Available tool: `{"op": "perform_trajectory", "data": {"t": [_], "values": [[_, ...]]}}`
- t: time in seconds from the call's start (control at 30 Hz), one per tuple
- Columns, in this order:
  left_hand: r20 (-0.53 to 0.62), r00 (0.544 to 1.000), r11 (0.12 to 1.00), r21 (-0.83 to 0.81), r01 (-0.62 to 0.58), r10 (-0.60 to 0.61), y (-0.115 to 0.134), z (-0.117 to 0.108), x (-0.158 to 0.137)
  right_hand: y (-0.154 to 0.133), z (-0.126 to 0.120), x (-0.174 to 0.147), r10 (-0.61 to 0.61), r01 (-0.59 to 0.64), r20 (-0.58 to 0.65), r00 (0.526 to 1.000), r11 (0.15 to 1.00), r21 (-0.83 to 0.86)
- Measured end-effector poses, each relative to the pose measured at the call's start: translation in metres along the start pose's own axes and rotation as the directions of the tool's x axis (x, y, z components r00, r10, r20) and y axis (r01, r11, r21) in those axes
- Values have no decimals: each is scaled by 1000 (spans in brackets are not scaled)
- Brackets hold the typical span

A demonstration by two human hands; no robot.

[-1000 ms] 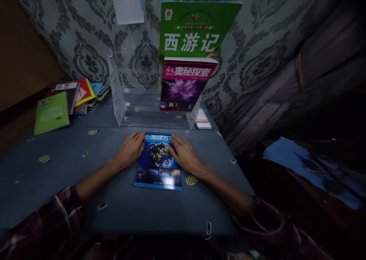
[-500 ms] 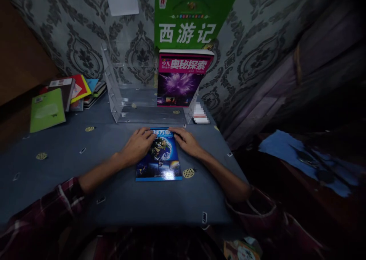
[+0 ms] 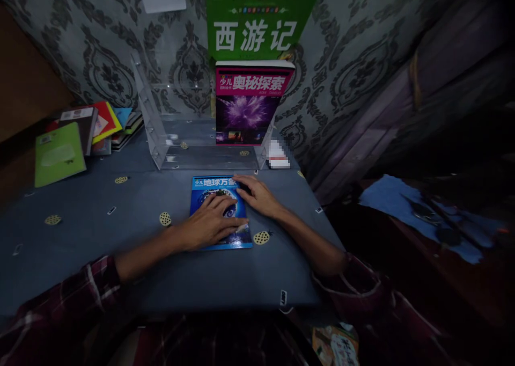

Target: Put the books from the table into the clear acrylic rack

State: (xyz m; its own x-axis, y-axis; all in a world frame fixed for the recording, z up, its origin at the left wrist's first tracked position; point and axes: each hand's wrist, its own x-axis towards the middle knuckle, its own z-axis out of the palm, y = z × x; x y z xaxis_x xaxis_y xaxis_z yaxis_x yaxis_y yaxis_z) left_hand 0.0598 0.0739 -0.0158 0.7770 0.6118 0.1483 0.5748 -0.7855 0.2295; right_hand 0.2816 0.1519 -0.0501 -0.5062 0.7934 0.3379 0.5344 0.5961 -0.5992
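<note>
A blue book (image 3: 237, 240) with a picture of the Earth and Chinese lettering lies flat on the table. Across the middle of its cover rests my left hand (image 3: 213, 221), fingers stretched out and slightly spread. My right hand (image 3: 257, 194) lies at the book's upper right corner, its fingertips on the cover and the fingers extended. Behind the book stands a clear acrylic rack (image 3: 217, 159). A purple and pink book (image 3: 249, 108) leans upright in the rack's front, and a taller green book (image 3: 253, 28) stands behind that one.
Several books and booklets (image 3: 60, 151) are piled at the table's left back. A small white item (image 3: 278, 156), partly blurred out, sits right of the rack. Blue cloth (image 3: 386, 199) with dark things on it lies off to the right. The table (image 3: 132, 216) meets a patterned wall.
My left hand has slid down from the book's upper left edge onto the middle of its cover, uncovering the title. My right hand remains near the upper right corner. The view has shifted slightly.
</note>
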Motion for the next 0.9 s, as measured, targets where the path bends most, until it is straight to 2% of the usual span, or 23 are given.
{"op": "perform_trajectory", "data": {"t": [0.17, 0.27, 0.4, 0.57, 0.7, 0.8, 0.9], "values": [[23, 996, 994, -71, -85, 87, 15, -5, -9, -4, -1, -1, 11, -11, 7, 1000, 1000, -12], [34, 995, 993, -75, -95, 98, 17, -5, -12, -5, 0, -2, 15, -14, 16, 1000, 1000, -28], [36, 995, 995, -20, -93, 94, 17, -1, -13, -11, 6, -8, 21, -14, 42, 999, 988, -154], [-37, 995, 995, 33, -89, 90, 16, 5, -15, -29, 15, -17, 53, -40, 32, 998, 947, -319], [-109, 990, 996, -10, -88, 87, 15, 6, -18, -43, 18, -31, 56, -36, 42, 998, 925, -378], [-180, 983, 995, -84, -52, 36, 15, 6, -18, -51, 18, -45, 50, -25, 53, 997, 919, -393], [-254, 962, 989, -134, 65, -98, 10, 8, -19, -56, 19, -57, 25, -1, 58, 998, 922, -387]]}}
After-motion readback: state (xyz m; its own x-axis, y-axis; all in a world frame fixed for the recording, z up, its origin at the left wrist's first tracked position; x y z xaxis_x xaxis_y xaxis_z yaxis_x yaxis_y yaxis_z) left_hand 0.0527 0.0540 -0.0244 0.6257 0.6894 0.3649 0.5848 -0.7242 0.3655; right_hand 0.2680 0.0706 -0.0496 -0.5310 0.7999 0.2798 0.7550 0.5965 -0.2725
